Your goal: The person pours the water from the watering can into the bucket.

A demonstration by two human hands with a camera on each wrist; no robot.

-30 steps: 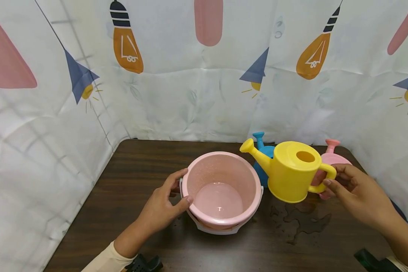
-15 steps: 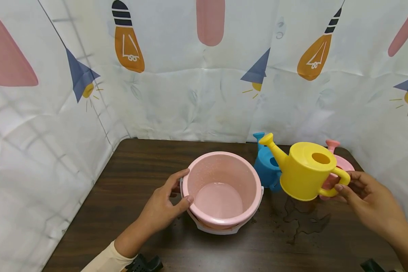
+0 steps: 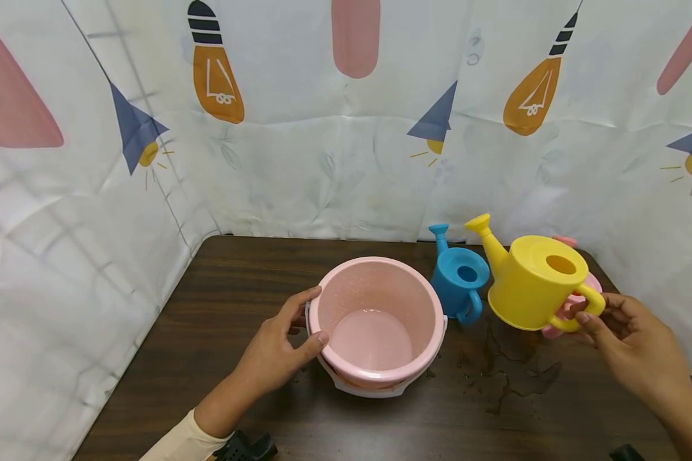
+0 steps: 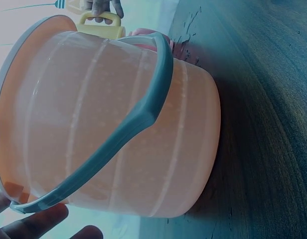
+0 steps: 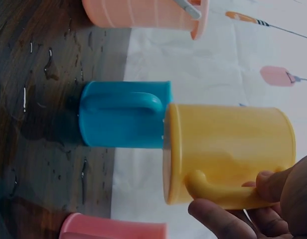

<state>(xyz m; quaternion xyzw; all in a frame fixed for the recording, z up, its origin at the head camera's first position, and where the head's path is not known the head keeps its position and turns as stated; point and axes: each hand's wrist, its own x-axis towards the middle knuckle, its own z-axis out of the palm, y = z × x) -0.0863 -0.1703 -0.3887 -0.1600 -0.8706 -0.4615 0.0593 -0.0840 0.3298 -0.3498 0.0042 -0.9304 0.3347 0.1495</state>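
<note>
We're pinching the yellow watering can (image 3: 533,282) by its handle with the right hand (image 3: 628,342), airborne at 3 o'clock of the pink bucket (image 3: 377,320), spout aiming 11 o'clock; left hand (image 3: 279,349) is gripping the bucket rim at 9 o'clock

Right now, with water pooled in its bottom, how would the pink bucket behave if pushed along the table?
The pink bucket looks like thin, stiff plastic, likely light. Its shallow water adds little weight. The wet table might let it slide.
</note>
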